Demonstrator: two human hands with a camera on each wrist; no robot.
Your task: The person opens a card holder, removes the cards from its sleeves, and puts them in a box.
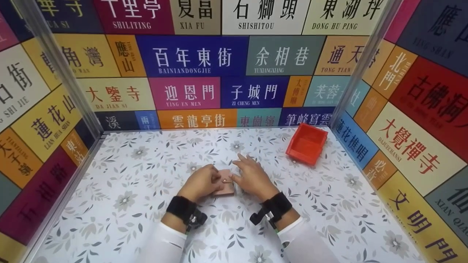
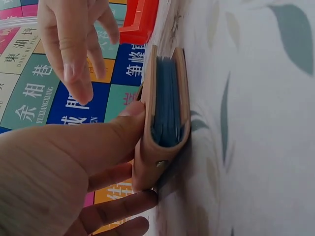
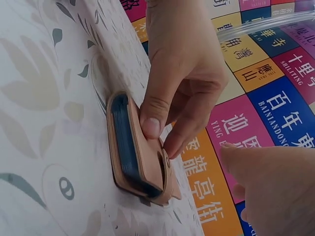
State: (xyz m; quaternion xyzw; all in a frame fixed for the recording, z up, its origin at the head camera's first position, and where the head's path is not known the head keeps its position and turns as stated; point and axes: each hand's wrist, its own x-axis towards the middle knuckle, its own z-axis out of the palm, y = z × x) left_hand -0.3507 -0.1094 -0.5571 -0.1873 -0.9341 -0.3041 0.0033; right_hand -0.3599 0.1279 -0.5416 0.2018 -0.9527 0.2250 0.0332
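Note:
A small pinkish-tan leather card holder lies on the table in front of the person. Its strap carries a metal snap, and a stack of bluish clear sleeves shows along its open side. My left hand grips the holder from the left, thumb on the cover and curled fingers around the spine and strap area. Close by on the right, my right hand hovers with fingers extended, its thumb near the strap end. Nothing is held in the right hand.
A red plastic bin stands at the back right of the table. The floral-patterned tabletop is bounded by colourful sign-printed walls at the back and both sides. Both wrists wear black straps with cameras.

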